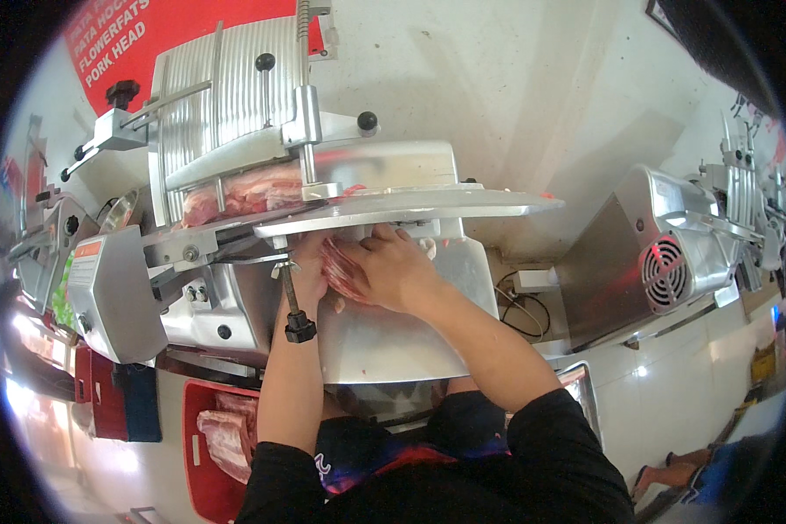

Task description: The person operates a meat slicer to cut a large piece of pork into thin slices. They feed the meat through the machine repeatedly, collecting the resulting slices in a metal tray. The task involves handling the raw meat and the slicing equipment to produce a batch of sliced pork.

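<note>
A bundle of red-and-white meat slices (344, 269) is between my hands, just under the round blade's edge of a meat slicer (410, 206). My right hand (395, 269) curls over the slices from the right, its fingers bent. Against their left side is my left hand (309, 265), closed around them with its fingertips mostly hidden by the meat and the blade. Below both hands lies the slicer's metal receiving tray (402, 336). Beyond the blade, a slab of fatty raw meat (244, 194) rests beneath the ribbed metal pusher plate (227, 83).
A threaded rod with a black knob (300, 327) hangs beside my left forearm. At lower left, a red crate (196, 445) holds more raw meat (225, 437). Another slicer (624, 253) stands to the right, with a cable (533, 314) near it. Someone's legs (672, 476) show at lower right.
</note>
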`<state>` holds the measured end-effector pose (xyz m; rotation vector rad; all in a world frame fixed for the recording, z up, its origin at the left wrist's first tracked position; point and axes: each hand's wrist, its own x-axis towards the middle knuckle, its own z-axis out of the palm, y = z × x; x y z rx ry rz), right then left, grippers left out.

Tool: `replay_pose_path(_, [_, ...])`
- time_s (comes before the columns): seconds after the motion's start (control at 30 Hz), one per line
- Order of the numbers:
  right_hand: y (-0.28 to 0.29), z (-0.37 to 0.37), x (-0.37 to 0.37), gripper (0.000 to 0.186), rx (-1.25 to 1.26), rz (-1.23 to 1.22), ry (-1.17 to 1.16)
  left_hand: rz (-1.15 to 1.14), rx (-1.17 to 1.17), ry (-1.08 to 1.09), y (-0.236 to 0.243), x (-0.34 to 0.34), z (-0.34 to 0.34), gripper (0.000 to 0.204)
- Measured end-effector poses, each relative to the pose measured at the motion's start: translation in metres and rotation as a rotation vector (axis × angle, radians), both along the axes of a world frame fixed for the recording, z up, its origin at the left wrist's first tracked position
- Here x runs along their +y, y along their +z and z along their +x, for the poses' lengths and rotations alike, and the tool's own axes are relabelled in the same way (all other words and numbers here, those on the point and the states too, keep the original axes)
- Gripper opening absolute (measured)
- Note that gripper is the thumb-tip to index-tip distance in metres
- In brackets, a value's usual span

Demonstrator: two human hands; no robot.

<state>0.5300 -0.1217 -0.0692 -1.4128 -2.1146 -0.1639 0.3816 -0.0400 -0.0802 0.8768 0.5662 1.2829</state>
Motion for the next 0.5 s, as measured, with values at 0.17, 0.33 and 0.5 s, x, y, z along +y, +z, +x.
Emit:
replay_pose_path(0.17, [-0.005,0.005,-0.012,0.034,-0.213,0.122,-0.044,-0.004,0.085,0.028,-0.001,-0.002,0.000,0.033])
replay_pose_path(0.33, [0.004,0.010,-0.028,0.025,-0.290,0.205,0.083,-0.109,-0.017,0.057,-0.006,0.002,-0.004,0.029])
replay_pose_path(0.5, [0.015,0.004,-0.026,0.039,-0.034,-0.015,0.108,-0.042,-0.105,-0.014,-0.004,0.001,-0.008,0.036])
